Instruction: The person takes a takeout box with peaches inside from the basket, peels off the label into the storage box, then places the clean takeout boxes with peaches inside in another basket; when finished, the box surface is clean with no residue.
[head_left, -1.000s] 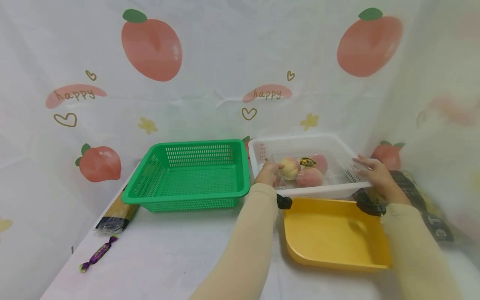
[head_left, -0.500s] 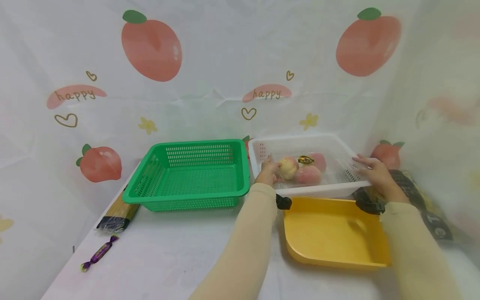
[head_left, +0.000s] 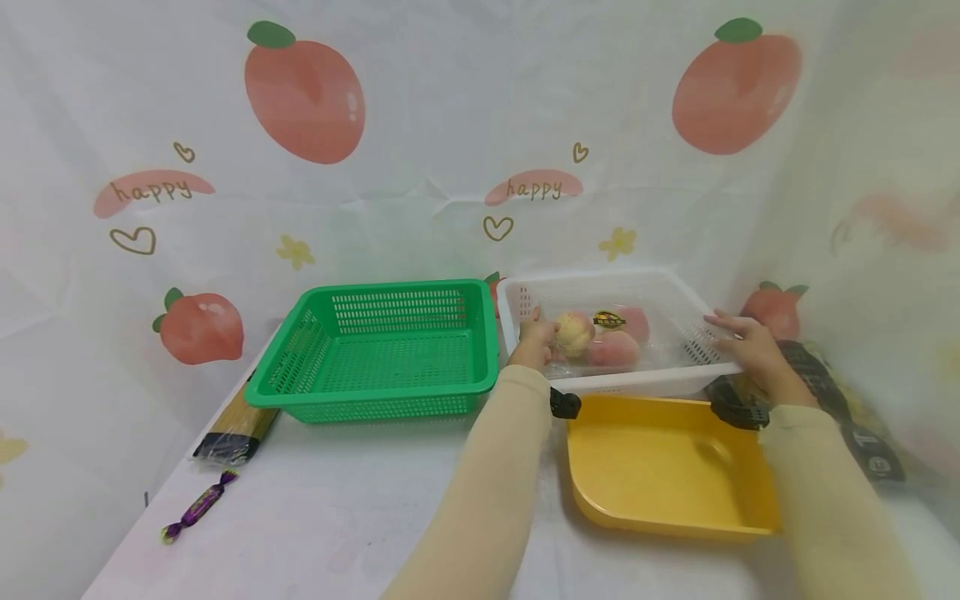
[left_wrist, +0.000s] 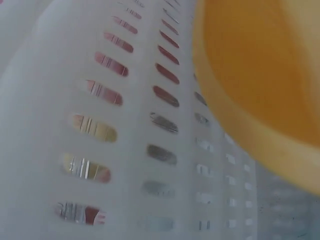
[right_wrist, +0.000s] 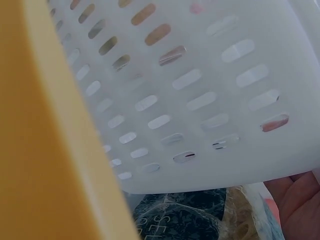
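Observation:
Inside the white basket point(head_left: 652, 379), my left hand point(head_left: 533, 343) holds the left edge of a clear plastic pack of peaches point(head_left: 617, 348) with a dark and gold label. Part of the pack's edge is hidden by that hand. My right hand point(head_left: 753, 346) grips the white basket's right rim, its fingers along the side. In the left wrist view, the slotted wall point(left_wrist: 130, 150) of the basket fills most of the picture and the left hand is out of sight. The right wrist view catches part of the right hand point(right_wrist: 302, 207) under the basket's corner.
A green basket point(head_left: 375, 390) stands to the left of the white one. In front lies a yellow tray point(head_left: 667, 475). A packet of noodle-like sticks point(head_left: 234, 429) and a purple wrapped candy point(head_left: 198, 507) lie at far left. A dark-labelled bag point(head_left: 873, 450) is at right.
The peach pack has slid slightly left inside the white basket, together with my left hand. My right hand has stayed on the basket's rim.

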